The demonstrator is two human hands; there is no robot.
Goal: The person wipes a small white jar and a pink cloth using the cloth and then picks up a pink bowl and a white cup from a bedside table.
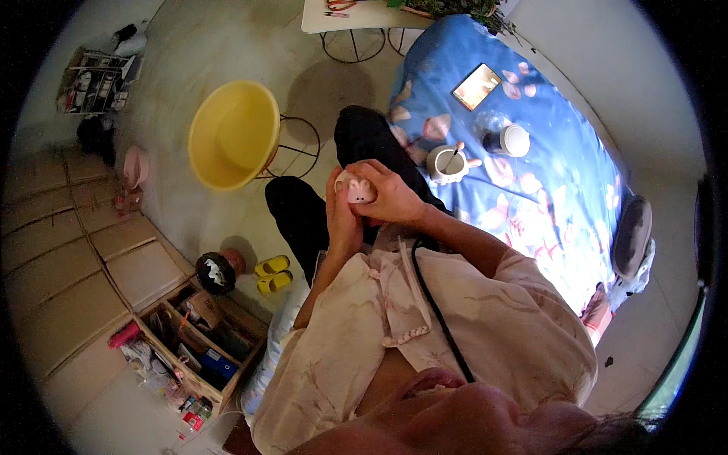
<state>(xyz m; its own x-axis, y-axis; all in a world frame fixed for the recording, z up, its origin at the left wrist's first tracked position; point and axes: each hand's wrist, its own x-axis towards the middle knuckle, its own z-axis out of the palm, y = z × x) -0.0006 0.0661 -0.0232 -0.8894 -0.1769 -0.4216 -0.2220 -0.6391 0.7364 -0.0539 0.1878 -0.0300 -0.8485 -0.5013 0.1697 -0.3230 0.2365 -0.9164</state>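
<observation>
Above my lap, my left hand (342, 216) and my right hand (396, 199) are both closed around a small pale pinkish-white object with dark dots (360, 192). Its exact kind is unclear, and my fingers cover much of its sides. The left hand grips it from the left, while the right wraps over its top and right side. Close to the right hand, a cream mug (447, 164) with a stick-like handle standing in it rests on a blue flowered cloth (504, 186). A white-lidded dark cup (514, 141) stands just beyond the mug.
Farther back on the cloth lies a lit phone (477, 86). A yellow basin (234, 135) sits on a wire stand ahead to the left. Yellow slippers (273, 274) are on the floor near a wooden drawer unit (225, 388). A white table (364, 17) stands at the far side.
</observation>
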